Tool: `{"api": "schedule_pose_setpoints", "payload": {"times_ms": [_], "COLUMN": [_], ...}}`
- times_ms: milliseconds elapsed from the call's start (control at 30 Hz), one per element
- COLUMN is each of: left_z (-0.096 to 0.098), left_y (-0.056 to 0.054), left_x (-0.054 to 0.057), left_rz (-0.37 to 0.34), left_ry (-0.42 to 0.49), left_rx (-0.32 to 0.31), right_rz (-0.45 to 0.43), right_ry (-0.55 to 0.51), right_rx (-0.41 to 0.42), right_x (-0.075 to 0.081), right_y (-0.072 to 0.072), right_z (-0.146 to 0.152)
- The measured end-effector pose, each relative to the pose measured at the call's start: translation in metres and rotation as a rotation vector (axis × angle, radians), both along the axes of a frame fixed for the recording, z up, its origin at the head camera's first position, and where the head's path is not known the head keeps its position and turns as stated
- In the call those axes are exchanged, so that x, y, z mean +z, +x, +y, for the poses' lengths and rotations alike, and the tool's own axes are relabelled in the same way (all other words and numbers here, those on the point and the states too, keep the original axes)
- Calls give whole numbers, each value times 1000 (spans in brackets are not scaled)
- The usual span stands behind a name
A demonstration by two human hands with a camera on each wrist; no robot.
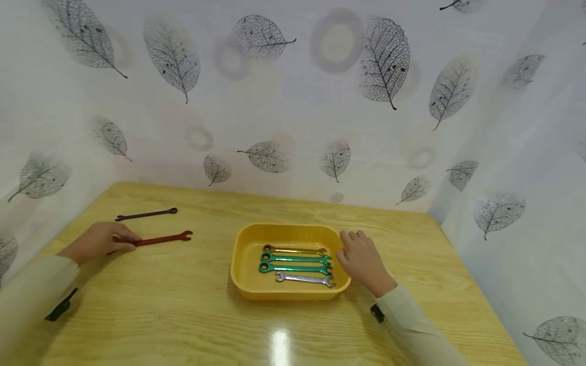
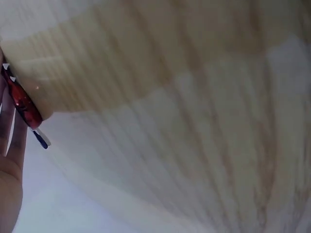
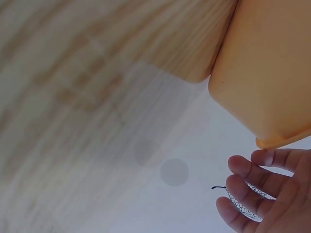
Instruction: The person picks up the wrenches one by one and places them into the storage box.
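My left hand (image 1: 104, 241) pinches a red wrench (image 1: 165, 239) at its left end, low over the wooden table. The wrench's open-ended jaw points right, and its other end is hidden by the fingers. In the left wrist view the red wrench (image 2: 24, 103) lies along the fingers at the left edge. A dark purple wrench (image 1: 146, 215) lies just beyond this hand. My right hand (image 1: 363, 259) holds the right rim of a yellow plastic tray (image 1: 293, 295), thumb on the inner side, other fingers loosely bent outside, as the right wrist view shows.
Inside the tray lie a gold wrench (image 1: 295, 250), two green ratchet wrenches, the nearer green wrench (image 1: 297, 268) among them, and a silver open-ended wrench (image 1: 304, 278). White leaf-printed cloth (image 1: 293, 112) borders the table (image 1: 183, 315) at the back and both sides.
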State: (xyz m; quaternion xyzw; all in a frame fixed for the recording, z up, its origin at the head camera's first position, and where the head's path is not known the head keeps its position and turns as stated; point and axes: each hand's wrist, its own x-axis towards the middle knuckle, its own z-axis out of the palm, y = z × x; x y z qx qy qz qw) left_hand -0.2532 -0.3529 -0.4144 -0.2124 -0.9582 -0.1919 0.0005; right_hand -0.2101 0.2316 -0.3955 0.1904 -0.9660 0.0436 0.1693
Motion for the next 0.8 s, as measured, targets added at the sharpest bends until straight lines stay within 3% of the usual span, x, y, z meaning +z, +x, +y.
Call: {"api": "schedule_pose_setpoints", "payload": {"times_ms": [167, 433, 800], "left_z": [-1, 2, 14], "left_y": [1, -3, -6], "left_x": [0, -1, 4], "left_rz": [20, -10, 26], "left_ry": [-5, -4, -35], "left_rx": [-10, -11, -54], "right_rz": [-8, -31, -29], "right_ry": [-12, -10, -4], "right_rx": [4, 3, 14], "right_x": [0, -2, 2], "right_y": [-1, -1, 1], "right_z": [0, 0, -1]}}
